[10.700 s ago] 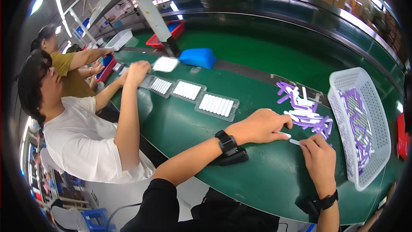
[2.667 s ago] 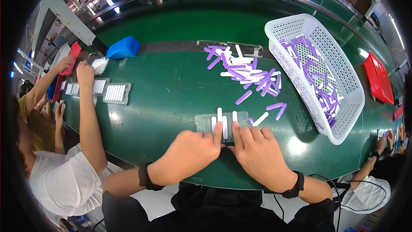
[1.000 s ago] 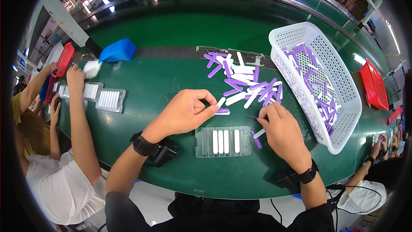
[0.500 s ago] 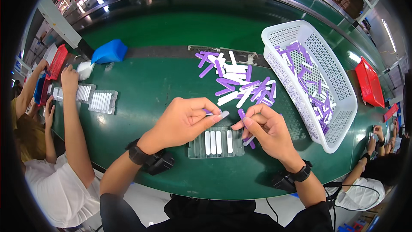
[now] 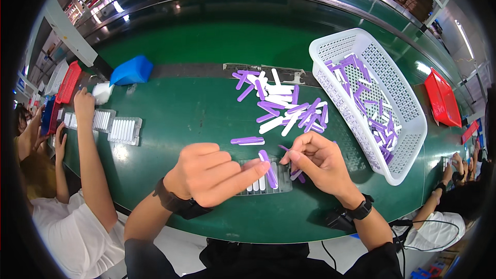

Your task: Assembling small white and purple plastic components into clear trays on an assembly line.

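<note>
My left hand (image 5: 212, 173) is closed, pinching a purple strip (image 5: 268, 168) between thumb and forefinger. The strip is flat and round-ended, like a small nail file. Just under it is a clear compartmented tray (image 5: 284, 186) with white strips (image 5: 256, 185) in its slots; the left hand hides part of it. My right hand (image 5: 323, 168), beside the tray, is closed on several purple and white strips (image 5: 296, 175); a thin purple one (image 5: 283, 148) sticks out at its fingertips. Behind the tray lies a small stack of strips (image 5: 247, 140), purple on top and white below.
A loose pile of purple and white strips (image 5: 289, 104) lies farther back. At right stands a white basket (image 5: 408, 150) holding more strips. Filled trays (image 5: 124, 131) lie left, near a co-worker's arm (image 5: 93, 160). A blue scoop-shaped container (image 5: 131, 70) and a red bin (image 5: 442, 98) stand farther off.
My left hand has let go of its strips, now lying behind the tray, and moved toward me. It now pinches a purple strip over the tray. My right hand stays close to its place.
</note>
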`<state>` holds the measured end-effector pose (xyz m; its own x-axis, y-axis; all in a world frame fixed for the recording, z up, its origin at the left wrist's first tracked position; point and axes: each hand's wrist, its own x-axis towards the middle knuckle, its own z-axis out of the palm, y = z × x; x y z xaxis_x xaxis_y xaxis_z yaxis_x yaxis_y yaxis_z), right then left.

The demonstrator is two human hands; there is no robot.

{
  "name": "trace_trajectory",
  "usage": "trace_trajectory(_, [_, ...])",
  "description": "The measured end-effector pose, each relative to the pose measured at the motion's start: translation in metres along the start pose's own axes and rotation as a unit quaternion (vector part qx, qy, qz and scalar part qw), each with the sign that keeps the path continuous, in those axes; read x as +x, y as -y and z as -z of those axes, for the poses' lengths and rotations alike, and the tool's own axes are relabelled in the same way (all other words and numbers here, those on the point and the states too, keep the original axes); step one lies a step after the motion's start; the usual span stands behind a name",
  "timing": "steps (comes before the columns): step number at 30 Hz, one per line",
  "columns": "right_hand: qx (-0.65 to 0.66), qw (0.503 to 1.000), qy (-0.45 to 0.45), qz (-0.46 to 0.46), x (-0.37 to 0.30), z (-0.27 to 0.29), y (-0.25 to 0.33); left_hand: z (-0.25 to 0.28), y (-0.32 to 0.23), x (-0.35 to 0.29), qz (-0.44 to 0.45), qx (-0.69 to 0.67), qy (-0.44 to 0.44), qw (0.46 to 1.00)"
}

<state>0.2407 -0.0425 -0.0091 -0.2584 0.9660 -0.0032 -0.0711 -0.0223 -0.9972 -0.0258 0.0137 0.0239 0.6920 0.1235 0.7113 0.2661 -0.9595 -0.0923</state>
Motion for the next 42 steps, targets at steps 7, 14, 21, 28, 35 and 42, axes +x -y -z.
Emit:
trace_trajectory(7, [0.04, 0.996, -0.004, -0.074, 0.0, 0.003, 0.001, -0.015, -0.006, 0.006, 0.489, -0.402, 0.049, 0.773])
trace_trajectory(14, [-0.377, 0.912, -0.06, 0.154, 0.003, 0.007, 0.011, -0.032, -0.025, 0.006, 0.457, -0.279, 0.198, 0.821])
trace_trajectory(21, [-0.502, 0.821, 0.035, 0.27, -0.002, 0.006, 0.01, -0.038, -0.031, 0.002, 0.394, -0.188, 0.194, 0.878])
trace_trajectory(28, [-0.563, 0.797, 0.111, 0.186, -0.008, -0.003, 0.028, -0.02, -0.033, -0.007, 0.209, -0.122, 0.275, 0.93])
trace_trajectory(35, [-0.555, 0.783, 0.157, 0.234, -0.008, 0.0, 0.025, -0.01, -0.064, -0.002, 0.087, 0.013, 0.355, 0.931])
trace_trajectory(42, [-0.56, 0.753, 0.189, 0.289, -0.012, -0.001, 0.017, -0.01, -0.035, -0.006, 0.057, -0.05, 0.334, 0.94])
